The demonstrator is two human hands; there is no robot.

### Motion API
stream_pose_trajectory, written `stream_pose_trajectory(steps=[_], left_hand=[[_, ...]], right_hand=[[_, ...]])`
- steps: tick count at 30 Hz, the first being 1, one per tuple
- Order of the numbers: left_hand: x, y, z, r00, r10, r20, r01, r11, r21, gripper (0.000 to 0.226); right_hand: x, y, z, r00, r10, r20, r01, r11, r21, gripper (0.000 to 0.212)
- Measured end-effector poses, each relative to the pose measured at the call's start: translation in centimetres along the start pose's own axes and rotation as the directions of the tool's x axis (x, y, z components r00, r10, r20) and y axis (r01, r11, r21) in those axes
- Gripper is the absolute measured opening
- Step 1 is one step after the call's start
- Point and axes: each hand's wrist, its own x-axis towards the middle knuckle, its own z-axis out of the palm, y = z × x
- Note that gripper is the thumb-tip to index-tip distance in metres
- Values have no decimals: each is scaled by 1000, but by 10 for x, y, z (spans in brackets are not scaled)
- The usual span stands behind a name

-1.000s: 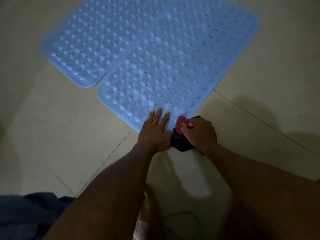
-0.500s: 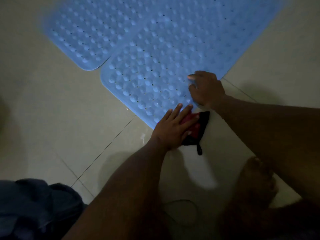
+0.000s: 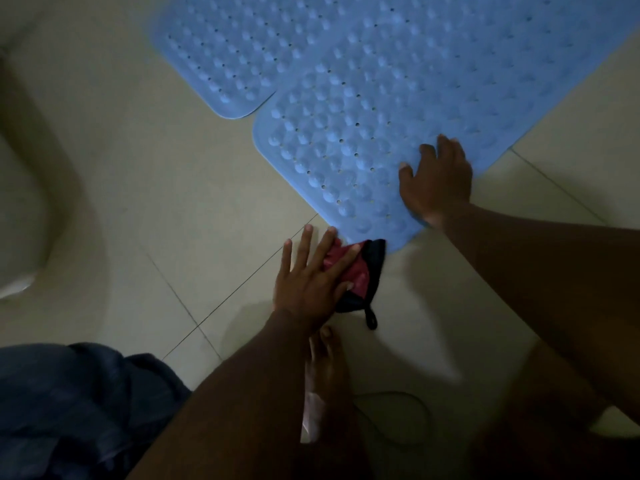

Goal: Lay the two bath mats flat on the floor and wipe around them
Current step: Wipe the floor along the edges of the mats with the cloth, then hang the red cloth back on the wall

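Observation:
Two light blue bath mats with bumps and small holes lie flat on the tiled floor. The near mat (image 3: 398, 109) overlaps the edge of the far mat (image 3: 225, 60). A red and black cloth (image 3: 363, 271) with a small loop lies on the floor at the near mat's front corner. My left hand (image 3: 308, 282) presses flat on the cloth with straight, spread fingers. My right hand (image 3: 436, 181) rests on the near mat close to its front edge, fingers slightly bent.
Pale floor tiles (image 3: 156, 202) with dark grout lines surround the mats. A dark blue fabric heap (image 3: 69, 403) lies at the lower left. My bare foot (image 3: 325, 375) stands just behind the cloth, beside a thin dark cord (image 3: 408, 400). A pale rounded fixture (image 3: 20, 220) is at the left.
The cloth passed from my right hand to my left, which now presses it flat. My right hand moved up onto the near mat. The view shifted left.

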Motion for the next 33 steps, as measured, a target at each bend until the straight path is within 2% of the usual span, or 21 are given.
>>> stream_pose_trajectory(steps=[3,6,8,11,14,18,22,25,27,28,30,33], left_hand=[[-2,1,1,989,-144,-18,143,989,-34,58],[1,-2,7,948,-317,-17,316,947,-61,58],[9,-8,5,914,-406,-10,403,911,-89,58],[24,-20,-5,888,-451,84,459,882,-112,59],[41,-29,-16,847,-507,160,528,835,-153,58],[56,-38,-19,823,-535,188,563,810,-160,55],[74,-53,-28,829,-531,177,555,822,-132,54],[84,-62,-48,845,-521,121,532,843,-83,53],[92,-68,-71,818,-570,82,575,801,-170,39],[97,-74,-86,794,-600,101,603,753,-264,34],[112,-87,-121,762,-619,192,621,613,-488,32],[135,-104,-181,789,-543,289,546,402,-735,44]], right_hand=[[-3,-15,8,999,-20,-38,20,1000,9,70],[-2,-30,16,989,-130,-74,128,991,-32,61],[5,-44,20,980,-192,-44,189,980,-57,59],[16,-66,29,974,-227,21,228,971,-65,58],[20,-82,36,977,-212,22,213,974,-77,56],[21,-81,41,973,-225,59,231,963,-141,59],[26,-75,28,948,-247,200,272,956,-109,62],[37,-76,4,908,-185,376,202,979,-5,56],[46,-83,-16,888,-132,441,126,991,44,36],[48,-89,-26,886,-111,450,78,993,92,23],[51,-105,-47,872,-116,475,-25,960,280,24],[46,-133,-80,767,-137,627,-299,789,537,22]])
